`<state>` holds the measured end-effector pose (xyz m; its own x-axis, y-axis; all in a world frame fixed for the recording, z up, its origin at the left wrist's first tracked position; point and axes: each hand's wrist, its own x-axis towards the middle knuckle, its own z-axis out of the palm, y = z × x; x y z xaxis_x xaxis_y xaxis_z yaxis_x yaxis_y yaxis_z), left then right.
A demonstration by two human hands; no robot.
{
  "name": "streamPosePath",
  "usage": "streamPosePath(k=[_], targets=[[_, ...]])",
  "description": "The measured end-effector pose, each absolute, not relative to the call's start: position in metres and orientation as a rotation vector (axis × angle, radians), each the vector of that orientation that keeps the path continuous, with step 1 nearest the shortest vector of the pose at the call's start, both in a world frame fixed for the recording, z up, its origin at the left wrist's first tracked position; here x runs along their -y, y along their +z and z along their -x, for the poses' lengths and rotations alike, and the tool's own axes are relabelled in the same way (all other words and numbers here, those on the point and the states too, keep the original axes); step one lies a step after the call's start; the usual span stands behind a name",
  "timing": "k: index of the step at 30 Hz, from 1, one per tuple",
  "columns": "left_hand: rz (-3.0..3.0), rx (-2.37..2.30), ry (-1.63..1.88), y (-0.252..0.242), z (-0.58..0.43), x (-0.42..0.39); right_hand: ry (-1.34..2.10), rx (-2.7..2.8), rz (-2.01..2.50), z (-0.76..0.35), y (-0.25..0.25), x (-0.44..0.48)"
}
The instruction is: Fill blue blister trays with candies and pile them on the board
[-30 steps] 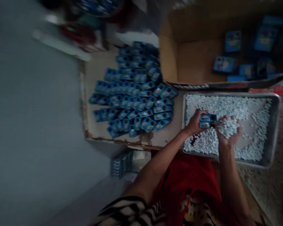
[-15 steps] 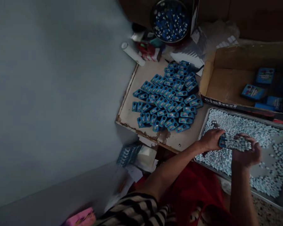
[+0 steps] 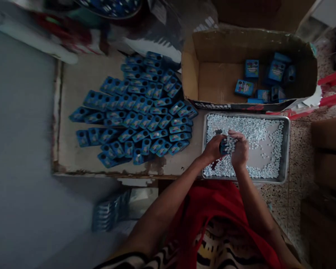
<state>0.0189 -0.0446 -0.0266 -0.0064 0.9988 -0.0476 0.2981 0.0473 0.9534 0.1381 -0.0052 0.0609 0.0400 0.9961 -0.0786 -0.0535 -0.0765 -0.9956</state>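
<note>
Over a metal tray of small white candies, my left hand grips a small blue box. My right hand is cupped on edge against the opening of that box, holding a heap of white candies. The palm is tilted toward the box, and both hands are almost touching. To the left, many blue boxes with round holes in their tops stand packed together on the worn tabletop.
Behind the tray, a cardboard carton holds several blue boxes. A pan of blue and white pieces stands at the back. A white roll lies at the back left. Brown boxes stand at the right.
My view has swung right, so the tray and carton sit more fully in sight. The right hand has turned from a flatter cup to a tilted one, closer to the box.
</note>
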Motion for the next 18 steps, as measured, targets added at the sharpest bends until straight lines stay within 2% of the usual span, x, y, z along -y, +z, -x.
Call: streamPosePath(k=[6,8,13,18], targets=[[-1.321,-1.435,1.018,-0.031,-0.008,0.04,1.35,0.998,1.291,-0.183,0.041,0.008],[-1.259,-1.478,1.048,-0.036,-0.002,0.034,1.192,1.177,1.526,-0.221,0.027,0.005],[-1.061,-1.586,1.154,-0.068,0.002,0.011,0.486,1.734,2.041,-0.314,-0.021,-0.031],[-0.958,-1.295,1.333,-0.107,-0.043,-0.01,0.366,1.855,2.051,-0.315,-0.064,-0.071]])
